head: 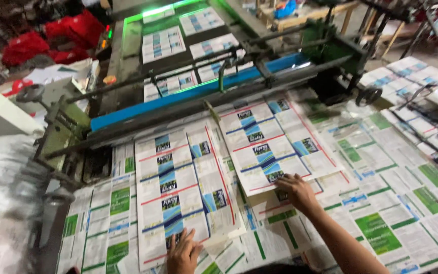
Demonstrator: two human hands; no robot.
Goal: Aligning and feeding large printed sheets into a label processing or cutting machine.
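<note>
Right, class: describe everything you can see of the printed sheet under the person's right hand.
The printed sheet is a flat white card or paper sheet with repeated blue panels and thin red lines. It lies tilted on a table papered with green-printed sheets, just below the machine's blue bar. The right hand presses its near edge.

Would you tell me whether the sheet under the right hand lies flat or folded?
Flat: the sheet lies spread, right hand at its near edge.

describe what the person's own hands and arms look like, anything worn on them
Both hands are bare: no gloves, rings or watch show on the left hand or the right hand. The right forearm is uncovered, with no sleeve in view. The left arm is out of frame.
</note>
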